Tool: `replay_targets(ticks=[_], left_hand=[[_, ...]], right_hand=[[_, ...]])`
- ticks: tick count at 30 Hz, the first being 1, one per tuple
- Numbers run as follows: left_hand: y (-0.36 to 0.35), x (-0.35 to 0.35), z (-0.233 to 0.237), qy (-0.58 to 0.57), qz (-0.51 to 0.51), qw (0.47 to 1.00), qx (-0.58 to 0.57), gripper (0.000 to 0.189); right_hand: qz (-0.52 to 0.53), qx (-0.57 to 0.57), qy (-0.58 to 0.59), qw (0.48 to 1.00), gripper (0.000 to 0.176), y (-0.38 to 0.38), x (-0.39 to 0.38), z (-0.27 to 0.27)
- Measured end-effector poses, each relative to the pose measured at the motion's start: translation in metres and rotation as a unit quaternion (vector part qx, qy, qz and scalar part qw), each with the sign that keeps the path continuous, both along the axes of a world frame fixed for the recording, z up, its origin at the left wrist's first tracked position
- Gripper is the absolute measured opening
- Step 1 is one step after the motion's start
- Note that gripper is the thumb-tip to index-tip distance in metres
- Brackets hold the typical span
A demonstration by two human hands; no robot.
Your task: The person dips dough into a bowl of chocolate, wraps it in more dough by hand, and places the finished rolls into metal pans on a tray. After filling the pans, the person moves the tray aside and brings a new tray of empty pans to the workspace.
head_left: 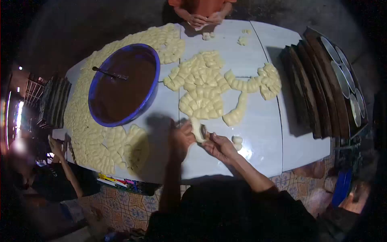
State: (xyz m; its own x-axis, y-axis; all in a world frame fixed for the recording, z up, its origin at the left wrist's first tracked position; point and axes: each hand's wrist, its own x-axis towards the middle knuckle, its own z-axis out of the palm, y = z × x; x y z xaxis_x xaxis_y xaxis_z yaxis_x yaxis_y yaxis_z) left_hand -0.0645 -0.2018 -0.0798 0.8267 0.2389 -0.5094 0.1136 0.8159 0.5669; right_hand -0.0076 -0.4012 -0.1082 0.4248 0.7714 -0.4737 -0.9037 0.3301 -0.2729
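Over the near part of the table, my left hand (183,135) holds a flattened piece of pale dough (196,128) by its left side. My right hand (219,147) is closed on the right side of the same piece, with the thumb uppermost. Something dark brown shows at the dough near my right fingertips; whether it is filling or a tool I cannot make out. Beyond my hands lie rows of dough pieces (201,103), and a small dough lump (237,141) sits right of my right hand.
At left stands a large blue basin (155,86) of brown paste with a spoon (109,73). Many dough pieces (86,133) surround it on the white table (258,137). Stacked dark trays (322,88) stand at right. Co-worker's hands (205,20) hold dough opposite; another person's arm (66,161) is at left.
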Motion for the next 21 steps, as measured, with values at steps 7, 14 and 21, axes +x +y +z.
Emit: replay_targets(ticks=[7,14,21], left_hand=[[-0.102,-0.037,0.007,0.025,-0.011,0.999,-0.021,0.033],[-0.128,-0.052,0.012,-0.024,-0.117,0.949,0.291,0.018],[-0.137,-0.055,-0.003,0.002,-0.095,0.949,0.3,0.016]], right_hand=[[-0.022,-0.31,-0.555,0.772,0.023,-0.033,-0.038,0.033],[-0.075,-0.266,-0.603,0.748,0.016,-0.062,-0.028,0.045],[-0.03,-0.257,-0.661,0.704,0.016,-0.072,-0.046,0.055]])
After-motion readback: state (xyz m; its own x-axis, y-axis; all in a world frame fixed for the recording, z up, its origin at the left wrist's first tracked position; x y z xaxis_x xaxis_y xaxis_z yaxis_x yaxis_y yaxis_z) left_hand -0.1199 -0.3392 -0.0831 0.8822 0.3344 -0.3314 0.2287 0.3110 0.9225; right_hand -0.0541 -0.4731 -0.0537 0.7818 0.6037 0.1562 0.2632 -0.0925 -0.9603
